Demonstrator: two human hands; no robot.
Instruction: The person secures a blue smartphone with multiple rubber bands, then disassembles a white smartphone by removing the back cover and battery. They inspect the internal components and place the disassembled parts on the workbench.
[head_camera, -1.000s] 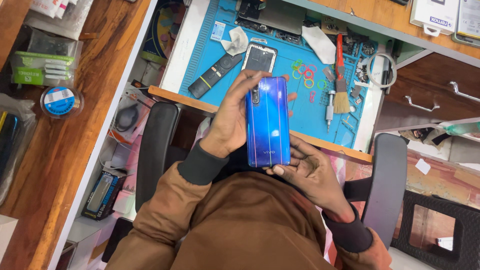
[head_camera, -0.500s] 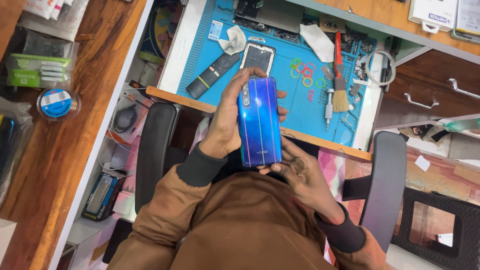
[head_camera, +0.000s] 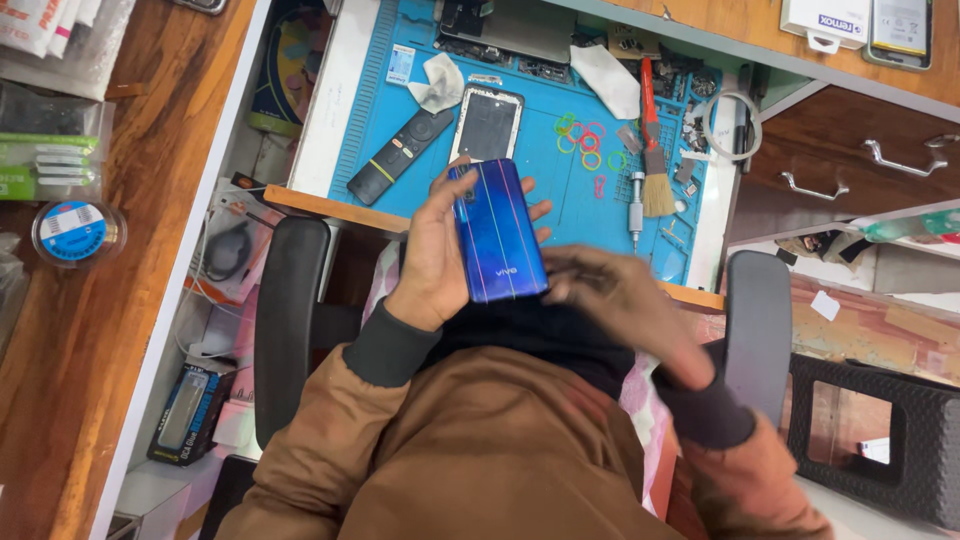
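left hand (head_camera: 432, 255) holds a blue phone (head_camera: 497, 230) back side up, grip closed round it: palm along the left edge, fingertips showing past the right edge. the phone sits in the air above the near edge of the desk (head_camera: 320, 205), over the person's lap, long axis running roughly away from the body and tilted a bit. right hand (head_camera: 620, 300) is motion blurred, just beside the lower right corner of the phone; cannot tell if it touches it, and cannot tell how far its grip is open, nothing seen in it. brown jacket sleeves with dark cuffs on both arms.

on the desk a blue work mat (head_camera: 560, 180). on the mat: a second phone, black screen with pale frame (head_camera: 486, 125), just beyond the held one; a black remote (head_camera: 394, 157) left of it, lying diagonal; a crumpled white wipe (head_camera: 437, 85); coloured rings (head_camera: 583, 145); a brush with red handle (head_camera: 652, 150); a small screwdriver (head_camera: 636, 205) beside the brush. black chair armrests left (head_camera: 288, 320) and right (head_camera: 757, 320). wooden shelf on the left with a round tape tin, blue label (head_camera: 72, 230).
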